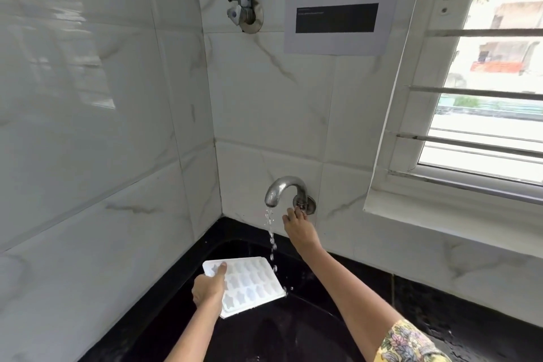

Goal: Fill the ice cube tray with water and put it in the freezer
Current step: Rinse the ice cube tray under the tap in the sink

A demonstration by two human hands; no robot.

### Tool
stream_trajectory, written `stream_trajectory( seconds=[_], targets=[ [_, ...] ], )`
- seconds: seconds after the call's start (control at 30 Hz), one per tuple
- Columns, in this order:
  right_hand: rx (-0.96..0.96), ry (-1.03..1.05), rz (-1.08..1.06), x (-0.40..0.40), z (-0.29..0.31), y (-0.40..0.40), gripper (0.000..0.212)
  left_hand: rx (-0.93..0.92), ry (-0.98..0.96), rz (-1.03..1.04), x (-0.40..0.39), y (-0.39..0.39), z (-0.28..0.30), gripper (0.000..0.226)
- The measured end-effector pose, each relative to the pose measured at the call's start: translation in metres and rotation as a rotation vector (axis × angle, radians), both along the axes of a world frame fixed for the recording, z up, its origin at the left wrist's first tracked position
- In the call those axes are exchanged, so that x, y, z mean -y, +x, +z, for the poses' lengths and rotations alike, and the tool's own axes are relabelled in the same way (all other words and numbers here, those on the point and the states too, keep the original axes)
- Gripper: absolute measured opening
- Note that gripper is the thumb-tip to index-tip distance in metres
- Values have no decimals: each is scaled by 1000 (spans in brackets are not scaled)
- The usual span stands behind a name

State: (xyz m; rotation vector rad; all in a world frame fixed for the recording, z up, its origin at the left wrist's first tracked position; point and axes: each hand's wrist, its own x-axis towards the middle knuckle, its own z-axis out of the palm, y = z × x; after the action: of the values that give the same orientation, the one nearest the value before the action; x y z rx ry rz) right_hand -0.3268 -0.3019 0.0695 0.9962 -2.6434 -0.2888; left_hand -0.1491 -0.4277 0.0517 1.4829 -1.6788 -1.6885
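My left hand (209, 288) grips the ice cube tray (249, 282), right hand (298, 228) pinches the tap (283, 189) valve; I'd shift the tray under the stream (271, 239), keeping it level.

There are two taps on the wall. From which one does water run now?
The lower tap, the curved one above the sink. The right hand touches its valve. The upper tap is dry.

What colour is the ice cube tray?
White, seen in the head view: the ice cube tray held over the black sink.
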Motion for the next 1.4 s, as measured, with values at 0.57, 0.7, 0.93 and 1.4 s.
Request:
stream_trajectory(
  seconds=[0.57,0.7,0.93,1.4],
  targets=[
    [1325,-1019,-658,19,-73,111,72,-78,335,137,-18,10,-32,47],
    [1324,-1122,-615,16,-72,108,26,-122,445,-104,-8,23,-40,19],
    [1385,-1035,-372,1,-66,99,35,-21,541,-501,16,31,-27,53],
    [563,-364,-116,-6,-30,81,50,-171,100,-421,-57,-9,-16,20]
  ],
)
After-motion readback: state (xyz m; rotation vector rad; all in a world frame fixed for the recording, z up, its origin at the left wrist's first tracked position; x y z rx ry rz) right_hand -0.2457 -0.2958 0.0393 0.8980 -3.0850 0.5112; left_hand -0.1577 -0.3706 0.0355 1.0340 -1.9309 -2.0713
